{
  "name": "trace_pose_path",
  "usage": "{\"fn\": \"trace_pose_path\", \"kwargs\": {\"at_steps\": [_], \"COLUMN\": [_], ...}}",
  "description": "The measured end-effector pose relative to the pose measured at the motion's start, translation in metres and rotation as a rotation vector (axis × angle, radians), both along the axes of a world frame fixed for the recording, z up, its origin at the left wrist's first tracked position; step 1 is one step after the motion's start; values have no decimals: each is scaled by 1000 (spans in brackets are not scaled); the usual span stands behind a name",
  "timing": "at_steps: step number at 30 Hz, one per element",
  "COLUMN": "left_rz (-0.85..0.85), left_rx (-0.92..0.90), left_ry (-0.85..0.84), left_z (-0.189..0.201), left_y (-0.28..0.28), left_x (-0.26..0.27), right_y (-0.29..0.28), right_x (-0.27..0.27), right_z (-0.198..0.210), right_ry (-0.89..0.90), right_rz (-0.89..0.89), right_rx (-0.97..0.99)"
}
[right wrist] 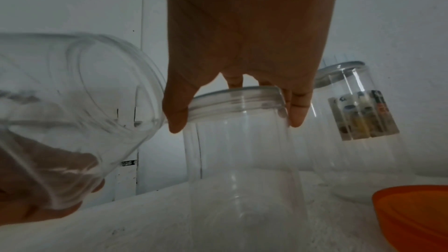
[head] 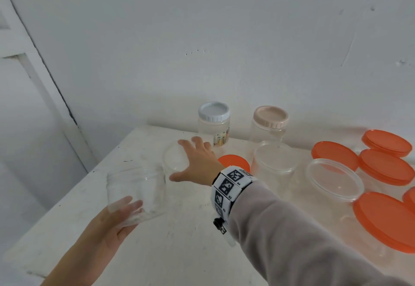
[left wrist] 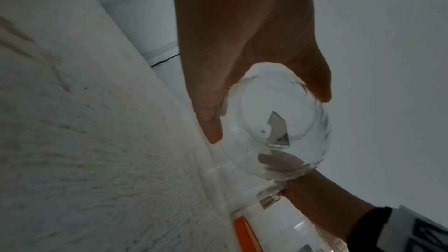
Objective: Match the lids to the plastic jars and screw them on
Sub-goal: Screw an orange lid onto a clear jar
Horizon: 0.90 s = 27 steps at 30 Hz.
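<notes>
A white table (head: 179,252), scuffed and speckled with small dark marks, stands against a pale wall (head: 224,38). Left of it runs a white door frame (head: 45,97).

Two hands: left hand (head: 119,213), right hand (head: 197,162).
Two open clear jars in hands.
Two tall jars with lids on at back.
Two more open tubs.
About six orange lids; some cut off at edge.

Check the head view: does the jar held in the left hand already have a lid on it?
No. The clear jar held by the left hand has an open, bare threaded mouth with no lid on it.
</notes>
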<state>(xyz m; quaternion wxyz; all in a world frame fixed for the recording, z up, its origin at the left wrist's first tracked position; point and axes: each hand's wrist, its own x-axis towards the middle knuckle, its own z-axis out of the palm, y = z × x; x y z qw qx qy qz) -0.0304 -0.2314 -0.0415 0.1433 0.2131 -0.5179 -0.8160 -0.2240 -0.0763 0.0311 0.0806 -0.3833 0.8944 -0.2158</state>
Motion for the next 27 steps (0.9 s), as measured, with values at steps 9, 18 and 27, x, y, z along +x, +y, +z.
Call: {"fn": "trace_pose_path", "kwargs": {"at_steps": [9, 18, 27], "left_rz": [28, -5, -90], "left_rx": [128, 132, -72], "left_ry": [-40, 25, -23], "left_z": [-3, -12, -5], "left_y": [8, 3, 14], "left_x": [-17, -21, -28], "right_y": [-1, 42, 33], "right_x": [-15, -52, -71], "right_z": [-7, -38, -82], "right_ry": [-165, -202, -72], "right_rz": [80, -292, -589], "right_rx": [-90, -209, 233]}}
